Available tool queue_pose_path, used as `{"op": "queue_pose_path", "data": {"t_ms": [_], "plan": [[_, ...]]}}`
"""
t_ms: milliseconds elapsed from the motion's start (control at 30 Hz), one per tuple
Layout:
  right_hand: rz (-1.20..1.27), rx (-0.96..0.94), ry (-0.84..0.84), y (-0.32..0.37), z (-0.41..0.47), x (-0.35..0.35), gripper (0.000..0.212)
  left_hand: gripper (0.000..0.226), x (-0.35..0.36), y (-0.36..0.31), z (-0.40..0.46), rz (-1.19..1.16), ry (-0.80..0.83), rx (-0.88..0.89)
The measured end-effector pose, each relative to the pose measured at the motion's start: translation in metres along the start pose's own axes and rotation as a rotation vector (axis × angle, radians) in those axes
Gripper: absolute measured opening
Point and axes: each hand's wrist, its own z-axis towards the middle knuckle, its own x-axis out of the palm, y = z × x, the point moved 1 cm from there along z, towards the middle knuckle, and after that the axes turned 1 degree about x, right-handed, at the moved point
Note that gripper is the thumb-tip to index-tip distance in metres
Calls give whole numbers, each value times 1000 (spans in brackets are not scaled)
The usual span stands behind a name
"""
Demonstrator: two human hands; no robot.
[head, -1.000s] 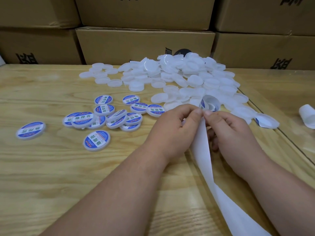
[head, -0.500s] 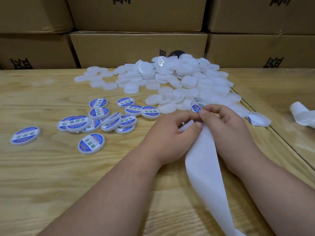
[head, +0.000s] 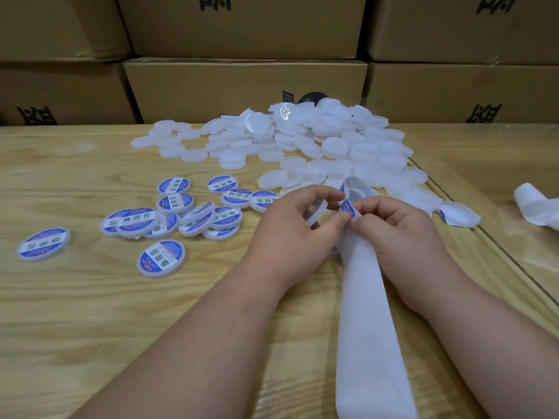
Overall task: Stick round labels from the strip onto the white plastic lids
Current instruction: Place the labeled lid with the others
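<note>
A: Stacked cardboard boxes (head: 245,86) wall off the back, and in front of them runs a pale wooden table (head: 75,313). There is only the head view to go by. What's on the table?

B: A big heap of bare white lids (head: 317,140) at the far middle, spilling toward the right edge. Nearer, on the left, a small cluster of labelled lids (head: 169,216) with blue-and-white round labels, one lying apart at far left and one just in front of the cluster.

A: And the hands?

B: The left hand (head: 299,225) has its fingers curled round one white lid (head: 317,211), held on edge. The right hand (head: 393,228) pinches the white backing strip (head: 366,297) where a blue label (head: 347,206) is lifting off it; the left thumb looks to be touching that label too. The strip's spent tail trails toward the near edge, and its curl still bearing labels rises just beyond the fingers.

A: So how far along?

B: Early, I'd judge. Roughly a dozen or so lids are labelled; the bare heap is many times larger. This label isn't on its lid yet. A crumpled piece of white backing (head: 537,207) lies at the far right, well apart.
</note>
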Motion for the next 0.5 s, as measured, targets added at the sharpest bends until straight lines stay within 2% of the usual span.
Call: {"op": "queue_pose_path", "data": {"t_ms": [167,267,500], "plan": [[71,-6,71,4,-3,-1,27,23,-2,0,0,6,29,-20],[43,-32,67,3,-2,1,25,22,-2,0,0,10,33,-20],[-22,-36,44,4,-4,2,41,19,-2,-2,1,-88,9,-97]]}}
